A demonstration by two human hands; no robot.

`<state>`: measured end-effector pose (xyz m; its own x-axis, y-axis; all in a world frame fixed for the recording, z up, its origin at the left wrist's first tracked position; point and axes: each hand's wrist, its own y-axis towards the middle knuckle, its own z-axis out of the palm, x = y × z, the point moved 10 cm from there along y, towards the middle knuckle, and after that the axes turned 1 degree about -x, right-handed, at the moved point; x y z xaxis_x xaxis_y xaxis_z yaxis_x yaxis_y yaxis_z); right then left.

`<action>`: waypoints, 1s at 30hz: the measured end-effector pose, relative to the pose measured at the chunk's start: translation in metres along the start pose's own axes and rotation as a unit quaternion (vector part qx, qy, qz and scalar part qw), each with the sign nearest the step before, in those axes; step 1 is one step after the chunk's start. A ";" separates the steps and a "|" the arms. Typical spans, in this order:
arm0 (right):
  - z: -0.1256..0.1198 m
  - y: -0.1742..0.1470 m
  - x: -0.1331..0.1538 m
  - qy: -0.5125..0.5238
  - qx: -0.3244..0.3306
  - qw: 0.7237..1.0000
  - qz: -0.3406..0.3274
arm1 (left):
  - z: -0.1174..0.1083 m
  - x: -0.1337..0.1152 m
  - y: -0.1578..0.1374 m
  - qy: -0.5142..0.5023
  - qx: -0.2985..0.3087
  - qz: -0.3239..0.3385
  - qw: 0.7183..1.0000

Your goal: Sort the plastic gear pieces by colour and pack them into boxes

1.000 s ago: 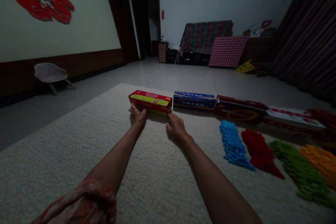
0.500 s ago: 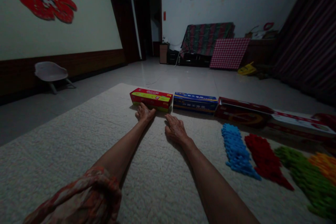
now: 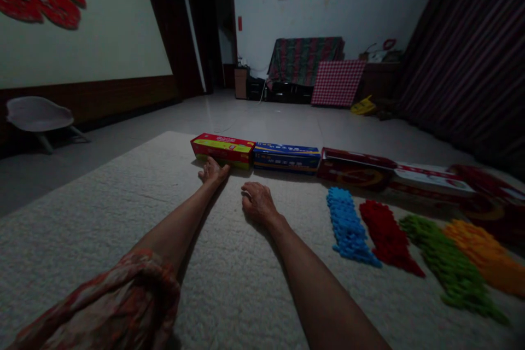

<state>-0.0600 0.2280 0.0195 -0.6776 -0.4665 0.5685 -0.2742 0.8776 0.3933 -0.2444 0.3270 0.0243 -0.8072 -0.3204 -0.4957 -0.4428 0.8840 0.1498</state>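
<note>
My left hand (image 3: pixel 213 170) rests against the front of a long red and yellow-green box (image 3: pixel 222 147), thumb and fingers spread and not wrapped round it. The box lies on a cream rug (image 3: pixel 135 197), its right end against a blue box (image 3: pixel 286 158). Just right of my left hand and in front of the boxes, my right hand (image 3: pixel 258 200) is low over the rug. Its fingers are slightly bent and apart, with nothing visible in them. Whether it touches the rug I cannot tell.
Dark red boxes (image 3: pixel 356 168) continue the row to the right. Before them lie blue (image 3: pixel 348 227), red (image 3: pixel 388 235), green (image 3: pixel 449 265) and orange (image 3: pixel 484 257) groups of small pieces. A small chair (image 3: pixel 39 113) stands at left on the tiled floor.
The narrow gap between the red and blue boxes has closed. My right hand has drawn back a little from the boxes. The view has turned right, so the scene sits farther left.
</note>
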 end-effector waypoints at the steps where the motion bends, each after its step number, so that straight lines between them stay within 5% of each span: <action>1: -0.002 0.000 -0.002 0.011 -0.009 1.000 0.005 | -0.001 0.001 -0.001 -0.001 0.004 0.009 1.000; 5: -0.015 -0.007 -0.007 0.035 -0.021 0.999 -0.001 | -0.017 -0.004 -0.013 -0.027 -0.020 0.062 0.998; 9: -0.044 -0.038 0.005 0.032 -0.010 0.998 -0.048 | -0.043 -0.061 -0.039 -0.063 -0.098 0.217 0.969; 13: -0.073 -0.091 0.028 0.037 0.005 0.996 -0.083 | -0.023 -0.156 -0.069 0.002 -0.014 0.389 0.921; 17: -0.087 -0.139 0.041 0.029 0.022 0.996 -0.084 | 0.016 -0.213 -0.078 0.117 0.103 0.412 0.898; 24: -0.085 -0.164 0.043 -0.011 0.023 0.991 -0.131 | 0.051 -0.233 -0.069 0.169 0.180 0.424 0.871; 30: -0.082 -0.162 0.038 -0.012 0.025 0.992 -0.122 | 0.038 -0.229 -0.078 0.192 0.142 0.425 0.873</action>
<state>0.0152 0.0588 0.0366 -0.6027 -0.6642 0.4423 -0.4661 0.7429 0.4805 -0.0103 0.3443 0.0941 -0.8927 0.4501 0.0223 0.4504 0.8893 0.0789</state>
